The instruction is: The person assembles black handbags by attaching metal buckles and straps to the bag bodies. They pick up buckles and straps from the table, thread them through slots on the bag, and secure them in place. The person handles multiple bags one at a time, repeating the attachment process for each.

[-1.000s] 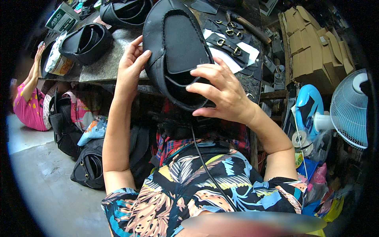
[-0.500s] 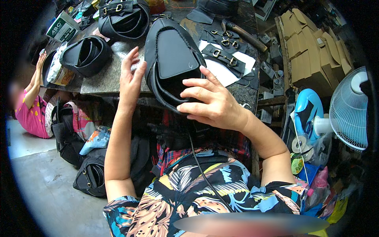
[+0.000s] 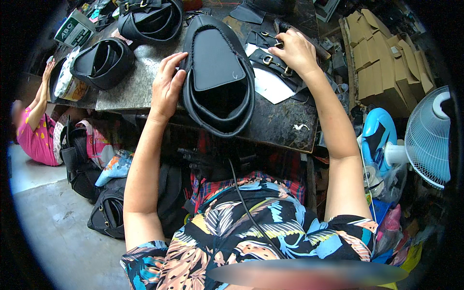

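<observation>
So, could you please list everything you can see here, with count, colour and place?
bag: one, black, open, on the bench in front of the person
other bags: two, black, bench's far left
buckle straps: several, black with brass buckles, right of the bag
white sheet: one, under the straps
bench: one, dark, worn top
cartons: a stack, brown, far right
fan: one, white and blue, right edge
floor bags: a few, black, lower left
other person: one, pink top, left edge
left hand: flat against the bag's left side
right hand: on the buckle straps
</observation>
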The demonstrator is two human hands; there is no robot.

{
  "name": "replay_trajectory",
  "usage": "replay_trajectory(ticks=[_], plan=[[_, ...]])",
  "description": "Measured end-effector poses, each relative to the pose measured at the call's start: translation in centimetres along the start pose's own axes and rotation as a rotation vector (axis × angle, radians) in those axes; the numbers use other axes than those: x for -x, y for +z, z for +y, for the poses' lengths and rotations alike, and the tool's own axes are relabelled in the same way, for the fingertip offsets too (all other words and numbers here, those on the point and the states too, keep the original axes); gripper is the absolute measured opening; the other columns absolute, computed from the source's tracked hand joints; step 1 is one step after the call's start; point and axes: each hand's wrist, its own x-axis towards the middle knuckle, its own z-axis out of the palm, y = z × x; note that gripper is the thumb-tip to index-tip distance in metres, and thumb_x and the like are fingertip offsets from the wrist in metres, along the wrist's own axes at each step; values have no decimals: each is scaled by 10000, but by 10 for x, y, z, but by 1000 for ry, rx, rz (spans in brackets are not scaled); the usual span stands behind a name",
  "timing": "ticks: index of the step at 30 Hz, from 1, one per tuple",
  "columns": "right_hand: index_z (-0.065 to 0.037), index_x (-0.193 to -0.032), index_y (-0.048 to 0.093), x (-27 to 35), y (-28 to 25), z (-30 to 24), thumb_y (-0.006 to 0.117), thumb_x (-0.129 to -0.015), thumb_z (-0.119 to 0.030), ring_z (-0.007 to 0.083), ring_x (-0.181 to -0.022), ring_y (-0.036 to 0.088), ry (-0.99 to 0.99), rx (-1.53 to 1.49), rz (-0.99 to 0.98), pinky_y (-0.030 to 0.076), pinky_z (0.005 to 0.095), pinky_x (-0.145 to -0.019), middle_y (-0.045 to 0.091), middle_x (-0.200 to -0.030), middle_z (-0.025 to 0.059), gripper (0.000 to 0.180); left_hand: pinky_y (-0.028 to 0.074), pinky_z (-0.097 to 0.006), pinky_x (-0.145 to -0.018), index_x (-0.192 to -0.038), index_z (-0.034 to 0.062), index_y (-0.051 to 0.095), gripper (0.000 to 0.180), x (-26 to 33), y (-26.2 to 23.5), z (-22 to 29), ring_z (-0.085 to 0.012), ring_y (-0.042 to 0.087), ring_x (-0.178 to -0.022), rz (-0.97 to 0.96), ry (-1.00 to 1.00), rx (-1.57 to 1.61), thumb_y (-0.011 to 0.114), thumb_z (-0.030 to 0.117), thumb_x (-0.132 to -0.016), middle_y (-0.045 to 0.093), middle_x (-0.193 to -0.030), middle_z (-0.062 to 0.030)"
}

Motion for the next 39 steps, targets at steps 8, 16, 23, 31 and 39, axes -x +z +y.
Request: replay_trajectory(ticks=[8,16,23,31,39], plan=[[-23,-1115,678,34,-53,3,736,-818,-128,106,-845,645,81,-573,85,506,251,-769,719,-980,72,321,443,-340,-978,-1299,49,598,471,0,0,1,-290,570,-1184,2,-7,17,515,383,-978,573,-1307,-166],[-109,-1129,697,112,-71,-23,822,-722,-364,273,-907,652,-192,-243,-66,524,386,-790,654,-965,78,496,415,-371,-1037,-1294,46,599,504,0,2,6,-325,556,-1230,-8,-20,-14,462,431,-999,586,-1295,-179],[-163,-1156,706,28,-27,29,683,-886,-304,242,-1079,614,-126,-97,-8,503,394,-918,674,-1127,25,306,427,-346,-1012,-1295,49,599,466,-1,2,-3,-293,571,-1189,-9,20,9,484,392,-1001,592,-1286,-160],[-79,-1042,712,34,-31,19,725,-798,-184,318,-1059,579,-107,-279,181,494,402,-912,637,-1027,102,266,438,-340,-989,-1305,74,614,479,-2,2,-9,-262,591,-1111,-3,19,2,479,423,-1005,611,-1237,-139],[-88,-941,715,110,-74,-15,750,-824,-378,256,-776,679,-110,-203,-203,521,356,-685,675,-863,92,315,433,-361,-1008,-1321,76,605,513,-1,2,-8,-270,580,-1151,-11,-1,-12,440,450,-1011,604,-1263,-143]])
